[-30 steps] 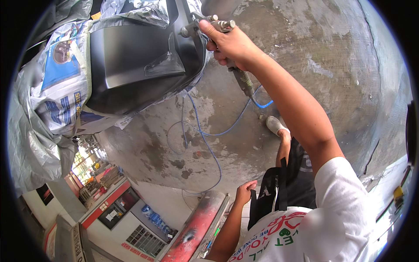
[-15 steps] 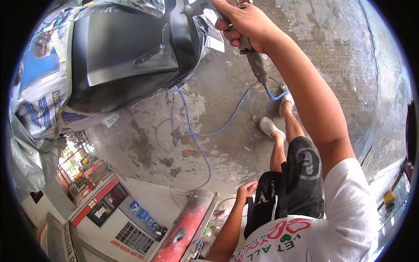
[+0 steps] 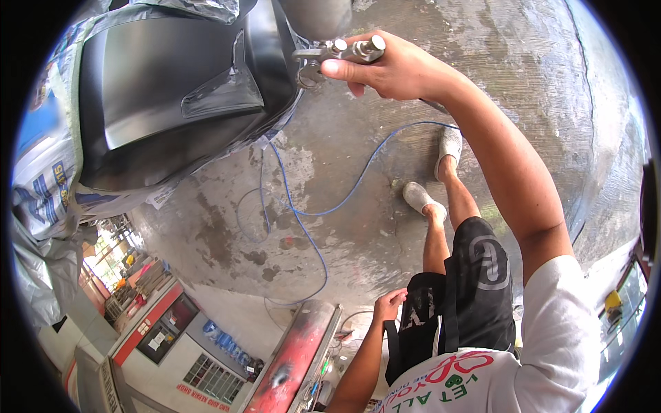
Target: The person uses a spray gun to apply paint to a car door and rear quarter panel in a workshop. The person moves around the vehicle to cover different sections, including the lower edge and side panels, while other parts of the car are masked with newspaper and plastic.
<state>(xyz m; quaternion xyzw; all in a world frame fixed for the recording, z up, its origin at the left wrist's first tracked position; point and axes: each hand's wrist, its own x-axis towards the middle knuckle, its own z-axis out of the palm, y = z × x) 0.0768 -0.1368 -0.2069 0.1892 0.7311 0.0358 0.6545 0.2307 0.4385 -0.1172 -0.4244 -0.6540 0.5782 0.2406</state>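
Note:
My right hand [image 3: 399, 69] is wrapped round a metal spray gun [image 3: 314, 55]; its thumb lies along the gun's side and the knobs face back toward me. A grey cup [image 3: 318, 16] sits on the gun, cut off by the upper edge. Close to the gun's front is a dark grey, freshly coated-looking vehicle panel [image 3: 165, 65] with a plastic-covered recess [image 3: 224, 96]. Masking sheets and printed paper [image 3: 51, 175] surround the panel. My left hand [image 3: 390, 304] hangs beside my black shorts, fingers loosely extended, holding nothing visible.
A blue air hose [image 3: 365, 175] loops across the stained concrete floor [image 3: 227, 234] near my feet. A red and grey cylindrical tank [image 3: 286, 358] stands at the lower middle. Blue water bottles [image 3: 227, 341] line a white wall, and silver sheeting [image 3: 41, 275] drapes at the left.
My right hand and the spray gun have come down and turned, so the knobs and cup now show and the handle is hidden. The panel sits slightly further left in view.

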